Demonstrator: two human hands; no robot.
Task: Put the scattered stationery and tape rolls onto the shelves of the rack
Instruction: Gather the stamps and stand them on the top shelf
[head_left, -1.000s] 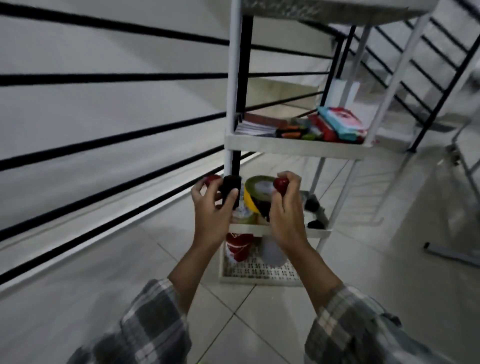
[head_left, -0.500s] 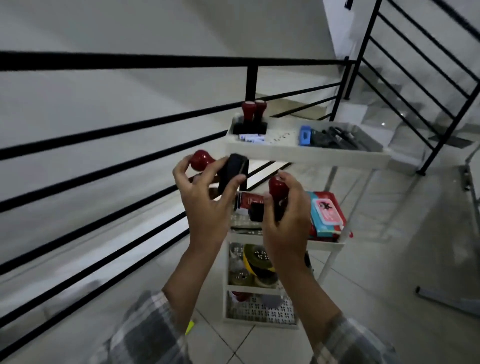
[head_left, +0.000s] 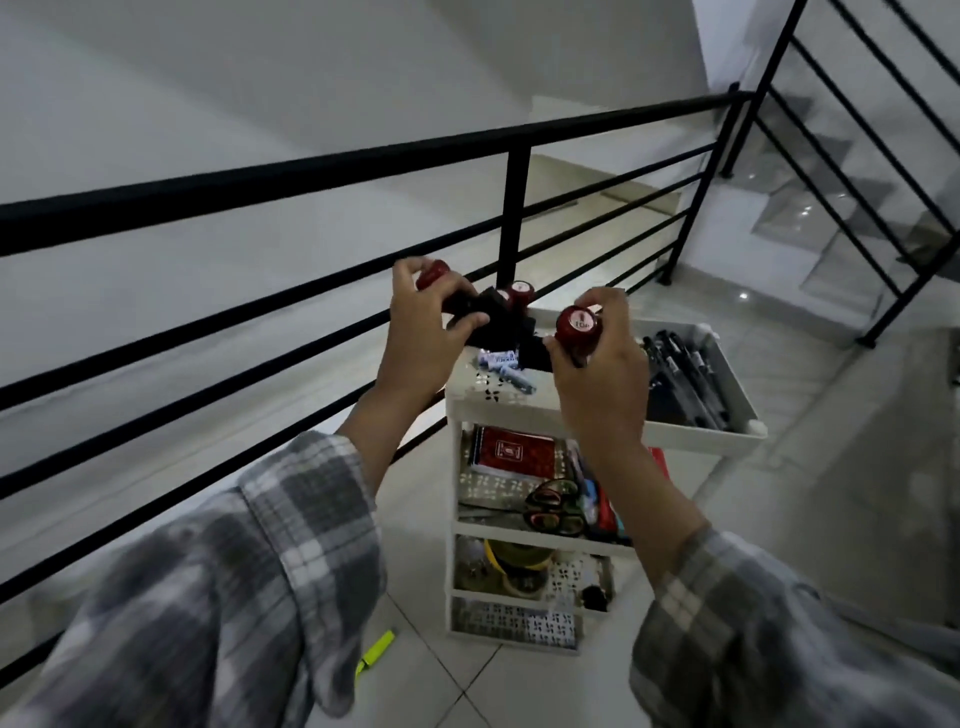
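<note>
A white rack (head_left: 540, 408) with several shelves stands by the railing. My left hand (head_left: 423, 332) grips a red-handled rubber stamp (head_left: 432, 274) with a black base, held over the top shelf's back left corner. My right hand (head_left: 602, 358) grips a second red-handled stamp (head_left: 577, 326) above the top shelf. Another red-topped stamp (head_left: 521, 294) stands on that shelf between my hands. Small blue-and-white tubes (head_left: 506, 364) and black pens (head_left: 685, 374) lie on the top shelf. A red notebook (head_left: 514, 452) and scissors (head_left: 553, 504) are on the second shelf, and a yellow tape roll (head_left: 514, 558) on the third.
A black metal railing (head_left: 311, 171) runs behind and left of the rack. A yellow-green highlighter (head_left: 375, 652) lies on the tiled floor left of the rack's foot. Stairs with a black rail (head_left: 852, 119) rise at the right.
My view rose from the lower shelves to above the top shelf. Both hands lifted their stamps from low in front of the rack up to the top shelf.
</note>
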